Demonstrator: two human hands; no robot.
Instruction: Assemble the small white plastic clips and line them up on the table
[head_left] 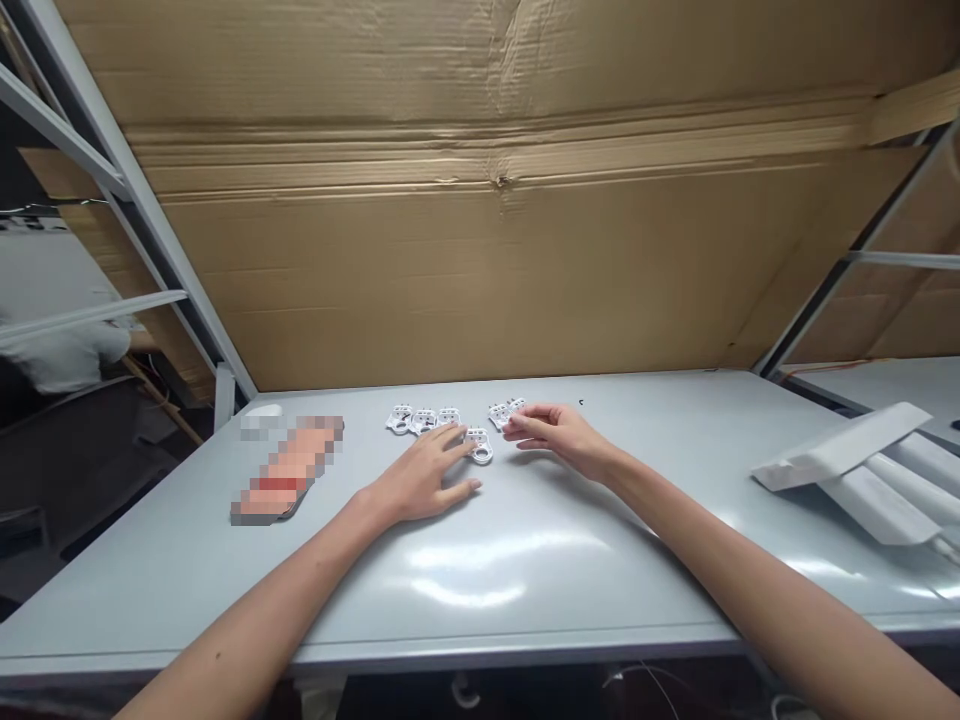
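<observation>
On a pale grey table (pixel 660 420), my left hand (pixel 420 478) lies spread with its fingertips on a white perforated plastic part (pixel 480 447). Behind that hand, a row of similar white parts (pixel 421 420) lies flat. My right hand (pixel 559 435) hovers with its fingers loosely together, right next to a small cluster of white parts (pixel 501 414). Its fingertips partly hide that cluster, so I cannot tell whether they grip a piece.
A pixelated orange-and-red item (pixel 289 468) lies at the table's left, with a small white object (pixel 262 410) behind it. White panels and tubes (pixel 855 470) rest at the right. Cardboard (pixel 487 250) backs the table within a metal frame (pixel 142 220). A person in white (pixel 60 345) stands beyond, left.
</observation>
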